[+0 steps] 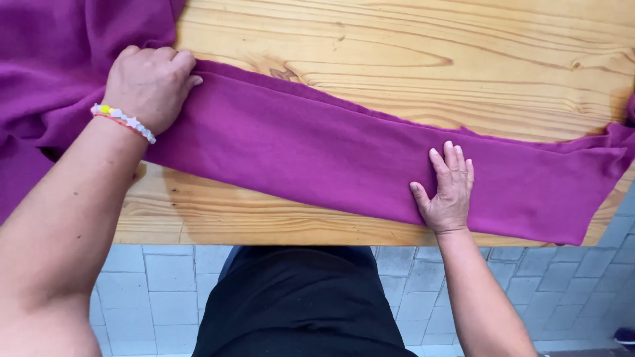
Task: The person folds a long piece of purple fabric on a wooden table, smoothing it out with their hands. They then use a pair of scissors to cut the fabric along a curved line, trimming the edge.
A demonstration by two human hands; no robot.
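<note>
A long folded band of purple fabric [317, 149] lies across a wooden table [430, 59], running from the upper left to the right edge. My left hand [151, 82], with a beaded bracelet at the wrist, has its fingers curled over the upper edge of the fabric near a bunched mass of the same cloth at the far left. My right hand [448, 188] lies flat, fingers spread, pressing down on the band near its lower edge, right of the middle.
The table's front edge [284, 238] runs just below the fabric. Beneath it are grey floor tiles [159, 291] and my dark clothing [297, 304]. Bare wood fills the upper right of the table.
</note>
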